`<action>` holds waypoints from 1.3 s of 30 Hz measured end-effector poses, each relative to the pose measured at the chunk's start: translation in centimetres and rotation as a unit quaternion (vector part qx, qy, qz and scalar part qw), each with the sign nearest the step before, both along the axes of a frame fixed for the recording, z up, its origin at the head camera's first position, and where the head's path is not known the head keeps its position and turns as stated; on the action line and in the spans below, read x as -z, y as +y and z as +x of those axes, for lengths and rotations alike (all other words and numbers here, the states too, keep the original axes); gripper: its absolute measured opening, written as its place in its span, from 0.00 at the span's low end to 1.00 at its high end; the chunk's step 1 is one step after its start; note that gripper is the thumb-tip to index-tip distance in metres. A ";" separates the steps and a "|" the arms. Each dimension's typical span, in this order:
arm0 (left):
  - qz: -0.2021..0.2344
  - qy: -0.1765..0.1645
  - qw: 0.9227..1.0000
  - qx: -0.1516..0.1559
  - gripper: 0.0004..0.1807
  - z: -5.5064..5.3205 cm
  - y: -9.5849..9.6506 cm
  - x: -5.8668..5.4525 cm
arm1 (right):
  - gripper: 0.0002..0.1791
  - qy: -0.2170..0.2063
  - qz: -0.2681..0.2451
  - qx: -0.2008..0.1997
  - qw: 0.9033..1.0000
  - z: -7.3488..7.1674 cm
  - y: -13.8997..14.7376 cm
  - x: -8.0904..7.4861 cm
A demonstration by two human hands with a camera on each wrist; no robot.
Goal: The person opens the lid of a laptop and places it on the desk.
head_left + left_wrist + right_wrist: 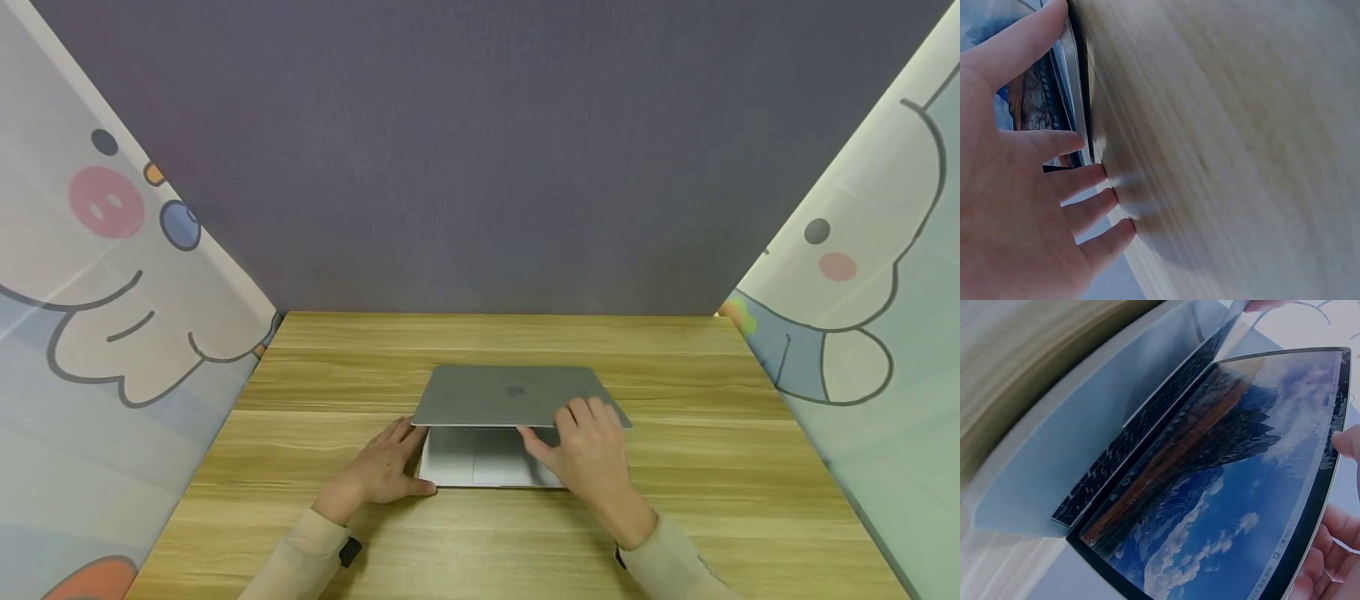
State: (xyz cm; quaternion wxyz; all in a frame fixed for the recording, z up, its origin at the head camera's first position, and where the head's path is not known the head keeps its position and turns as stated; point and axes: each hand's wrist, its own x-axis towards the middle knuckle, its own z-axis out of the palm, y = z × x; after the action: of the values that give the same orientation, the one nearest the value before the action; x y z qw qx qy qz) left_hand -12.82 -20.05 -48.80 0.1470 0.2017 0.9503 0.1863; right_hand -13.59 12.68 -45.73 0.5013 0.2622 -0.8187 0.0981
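A grey laptop (456, 458) lies on the wooden table with its lid (480, 400) partly raised, tilted over the keyboard. My right hand (592, 454) grips the lid's front edge right of centre, thumb on the screen side and fingers over the outer face. The right wrist view shows the lit screen (1229, 481) with a mountain and cloud picture, and the dark keyboard (1100, 478) beneath it. My left hand (382, 471) rests at the base's left side, fingers spread; in the left wrist view its fingertips (1124, 230) touch the wood along the laptop's edge.
The wooden table (750, 500) extends around the laptop on all sides. A dark grey panel (480, 167) stands at the back. Cartoon-printed sheets (172, 317) hang along the left and right sides.
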 end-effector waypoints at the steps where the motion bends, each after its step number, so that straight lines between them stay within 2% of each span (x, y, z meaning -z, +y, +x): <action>1: -0.003 0.000 1.000 0.000 0.58 0.0 0.0 0.0 | 0.33 0.000 -0.001 0.003 1.000 0.0 0.0 -0.1; 7: -0.009 -0.005 1.000 -0.001 0.57 0.0 0.0 0.1 | 0.32 0.000 -0.012 0.014 1.000 -0.1 -0.3 -0.5; 21: -0.007 0.001 1.000 -0.004 0.57 -0.1 -0.2 0.7 | 0.31 0.027 -0.038 0.012 0.999 -0.9 -0.4 -1.0; 30: -0.009 -0.001 1.000 -0.005 0.57 -0.1 -0.1 0.6 | 0.31 0.034 -0.066 0.016 0.997 -1.3 -0.7 -1.4; 39: -0.009 -0.002 1.000 -0.007 0.56 -0.1 -0.1 0.5 | 0.31 0.032 -0.068 0.018 0.997 -1.7 -0.8 -1.6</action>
State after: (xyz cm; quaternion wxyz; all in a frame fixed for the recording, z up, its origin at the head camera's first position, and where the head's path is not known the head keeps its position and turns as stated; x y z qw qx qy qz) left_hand -12.94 -20.14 -49.28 0.1499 0.1936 0.9529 0.1790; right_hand -15.30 11.88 -44.10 0.5454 0.2156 -0.7984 0.1364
